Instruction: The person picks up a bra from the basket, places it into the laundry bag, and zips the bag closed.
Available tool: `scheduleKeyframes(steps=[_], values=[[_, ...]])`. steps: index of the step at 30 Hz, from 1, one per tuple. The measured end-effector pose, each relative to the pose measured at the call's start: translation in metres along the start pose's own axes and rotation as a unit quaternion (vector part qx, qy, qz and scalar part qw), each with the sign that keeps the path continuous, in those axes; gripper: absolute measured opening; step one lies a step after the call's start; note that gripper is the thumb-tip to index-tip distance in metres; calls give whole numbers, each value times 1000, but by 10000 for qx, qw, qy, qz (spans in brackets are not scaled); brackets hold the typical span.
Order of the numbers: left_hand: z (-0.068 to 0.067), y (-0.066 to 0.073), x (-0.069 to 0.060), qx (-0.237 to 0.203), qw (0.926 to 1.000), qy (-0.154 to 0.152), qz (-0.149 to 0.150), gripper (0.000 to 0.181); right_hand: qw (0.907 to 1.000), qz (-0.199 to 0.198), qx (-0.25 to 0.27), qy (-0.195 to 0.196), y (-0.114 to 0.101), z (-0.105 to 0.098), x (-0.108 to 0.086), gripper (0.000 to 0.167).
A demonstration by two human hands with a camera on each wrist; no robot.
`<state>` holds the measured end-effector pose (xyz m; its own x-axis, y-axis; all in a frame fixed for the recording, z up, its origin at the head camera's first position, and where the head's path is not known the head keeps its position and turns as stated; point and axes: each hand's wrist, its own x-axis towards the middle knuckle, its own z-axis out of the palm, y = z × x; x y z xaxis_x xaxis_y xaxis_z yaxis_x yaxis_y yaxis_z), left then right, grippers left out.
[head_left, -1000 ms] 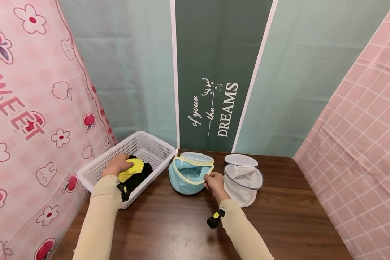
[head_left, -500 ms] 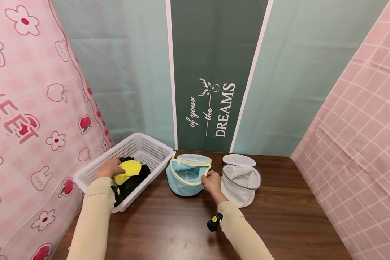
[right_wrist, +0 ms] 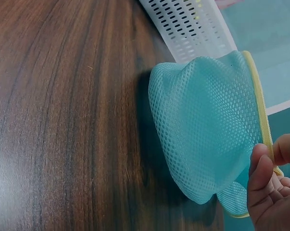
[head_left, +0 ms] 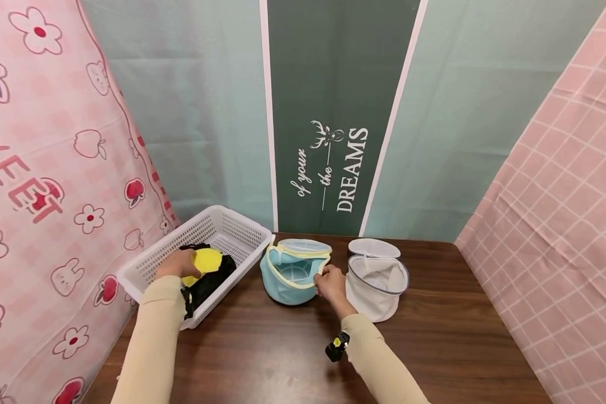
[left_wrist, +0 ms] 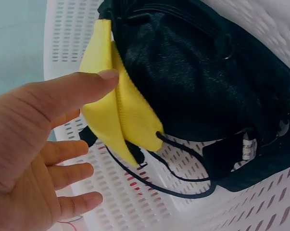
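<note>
My left hand [head_left: 175,265] is inside a white basket [head_left: 242,220]. It pinches a soft yellow cloth piece [left_wrist: 135,108], thumb in front and index finger partly hidden behind, while the other fingers stay extended. Against the yellow piece lies a dark, shiny black item [left_wrist: 183,72] with straps and a thin cord; its exact kind is unclear. My right hand [head_left: 330,281] pinches the yellow-trimmed rim of a light blue mesh laundry bag [head_left: 285,292]. The bag stands unzipped on the table, its round lid folded back. In the right wrist view, the thumb and index finger hold the trim [right_wrist: 260,106].
Right of the blue bag stands a white mesh laundry bag [head_left: 371,297] with grey trim, its lid also folded back. All stand on a dark wooden table [head_left: 262,359]. Curtains hang behind the table [head_left: 222,112] and along both sides.
My left hand first drew back a little to the left from the yellow piece, then came forward onto its left edge. My right hand kept its grip on the blue bag's rim.
</note>
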<state>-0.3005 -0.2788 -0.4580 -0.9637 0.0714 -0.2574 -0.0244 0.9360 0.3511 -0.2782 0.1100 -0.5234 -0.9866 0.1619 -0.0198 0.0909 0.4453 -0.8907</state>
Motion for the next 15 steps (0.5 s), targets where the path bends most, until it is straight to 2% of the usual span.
scheduleKeyframes(steps=[3,15], values=[[2,-1,3,-23,9999,-96,-87,76,9999,-80,-72,-31,0,-1,0,8],[10,-3,8,-165,9998,-15,-94,84,9997,-138,-133,-161,-3,-3,1,6]])
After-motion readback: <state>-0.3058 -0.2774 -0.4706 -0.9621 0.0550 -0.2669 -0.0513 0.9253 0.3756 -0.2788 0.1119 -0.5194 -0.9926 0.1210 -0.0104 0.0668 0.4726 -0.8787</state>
